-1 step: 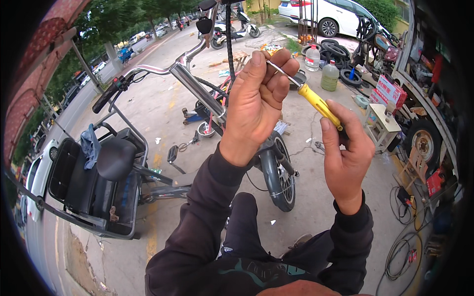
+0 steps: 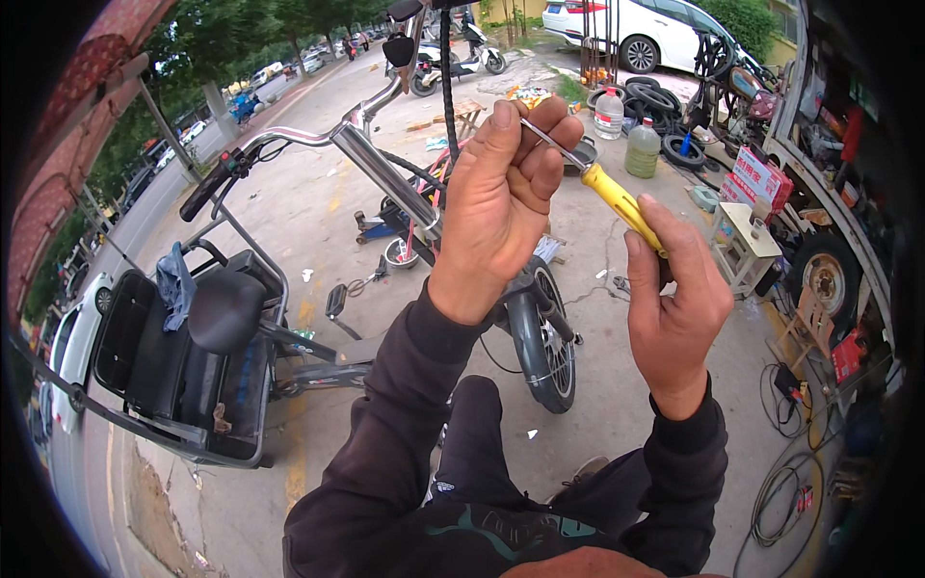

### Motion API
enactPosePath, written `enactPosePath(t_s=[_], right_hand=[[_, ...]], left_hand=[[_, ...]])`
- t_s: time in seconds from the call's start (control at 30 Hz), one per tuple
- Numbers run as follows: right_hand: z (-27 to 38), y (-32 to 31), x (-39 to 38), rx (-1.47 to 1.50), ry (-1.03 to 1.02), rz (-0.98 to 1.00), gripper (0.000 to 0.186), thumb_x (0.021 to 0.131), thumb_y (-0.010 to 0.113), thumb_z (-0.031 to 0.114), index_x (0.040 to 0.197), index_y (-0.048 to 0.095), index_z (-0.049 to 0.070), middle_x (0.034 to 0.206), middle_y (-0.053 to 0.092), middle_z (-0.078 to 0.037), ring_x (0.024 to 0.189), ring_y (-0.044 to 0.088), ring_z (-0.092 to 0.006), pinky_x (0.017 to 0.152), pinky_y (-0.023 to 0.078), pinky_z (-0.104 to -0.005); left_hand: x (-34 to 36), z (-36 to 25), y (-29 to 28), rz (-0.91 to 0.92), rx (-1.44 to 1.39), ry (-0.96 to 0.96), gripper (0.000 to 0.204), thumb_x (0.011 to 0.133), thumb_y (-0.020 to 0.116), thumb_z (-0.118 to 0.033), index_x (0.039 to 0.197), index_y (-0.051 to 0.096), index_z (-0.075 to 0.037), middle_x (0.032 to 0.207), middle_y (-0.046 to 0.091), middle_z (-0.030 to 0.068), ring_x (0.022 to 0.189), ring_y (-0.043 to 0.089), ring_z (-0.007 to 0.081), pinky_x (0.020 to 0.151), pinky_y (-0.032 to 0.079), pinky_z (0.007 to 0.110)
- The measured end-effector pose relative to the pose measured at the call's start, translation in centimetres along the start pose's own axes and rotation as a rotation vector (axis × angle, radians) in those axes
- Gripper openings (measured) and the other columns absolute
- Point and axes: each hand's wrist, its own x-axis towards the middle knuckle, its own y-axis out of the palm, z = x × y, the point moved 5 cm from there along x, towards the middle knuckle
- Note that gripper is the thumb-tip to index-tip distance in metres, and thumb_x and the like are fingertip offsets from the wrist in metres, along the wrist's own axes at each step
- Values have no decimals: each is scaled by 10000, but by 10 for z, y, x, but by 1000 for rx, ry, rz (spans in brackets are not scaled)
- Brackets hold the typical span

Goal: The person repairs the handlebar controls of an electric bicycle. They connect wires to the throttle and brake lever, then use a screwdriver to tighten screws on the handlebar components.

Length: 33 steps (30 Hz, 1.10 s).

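Observation:
A screwdriver [image 2: 621, 205] with a yellow handle and thin metal shaft slants between my raised hands. My right hand [image 2: 679, 303] grips the handle's butt end between thumb and fingers. My left hand [image 2: 506, 207] is palm toward me, its fingers curled around the shaft's tip. Whether a small part is also pinched there, I cannot tell. Below and behind the hands stands a three-wheeled cycle's front wheel [image 2: 544, 342] with a black tyre. A chrome tube [image 2: 385, 173] of the same vehicle rises beside my left hand, leading up to the handlebar [image 2: 299, 135].
At left is the black seat [image 2: 228, 313] with a padded bench behind it. Beyond my right hand stand a small stool [image 2: 747, 236], a red-and-white box [image 2: 756, 178] and two plastic jugs, one a greenish jug [image 2: 644, 149]. Cables [image 2: 785, 491] and spare tyres [image 2: 655, 96] lie on the ground.
My right fingers have shifted slightly on the yellow handle and now cover more of its end. My left hand is almost unmoved.

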Motion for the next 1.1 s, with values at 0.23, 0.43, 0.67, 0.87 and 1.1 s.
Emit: enactPosePath(t_s=[0.23,0.43,0.67,0.87,1.1], right_hand=[[13,5,12,-51,-49,-8,331,910,729,34,1237,684,18,811,660,-110,603,585,-157,550,466,-316],[19,30,71,-27,-109,3,181,923,719,58,1089,676,1,828,701,-155,641,672,-227,583,507,-321],[41,39,125,-281,-383,51,131,912,715,127,996,668,37,780,685,-138,652,665,-320,572,495,-391],[51,45,152,-384,-511,140,151,908,720,155,1017,685,57,766,671,-133,664,650,-327,601,496,-400],[51,45,165,-468,-547,196,164,915,719,173,1038,687,70,769,661,-132,666,646,-331,607,489,-412]], left_hand=[[13,-1,-3,-38,-49,1,191,1007,638,-223,1075,664,-46,1103,720,110,1047,719,235,762,662,226],[68,-13,-11,-28,-236,138,189,977,678,-185,1063,664,-17,1078,721,100,1034,718,204,763,662,218],[112,-23,-11,64,-479,179,130,1003,625,-109,1069,642,2,1079,725,131,1046,720,225,803,660,243],[119,-30,-13,44,-536,200,102,1014,580,-79,1052,618,8,1069,728,140,1032,725,239,786,661,244],[129,-16,-14,56,-672,178,123,1006,603,-89,1062,649,9,1086,735,146,1048,727,246,794,669,280]])
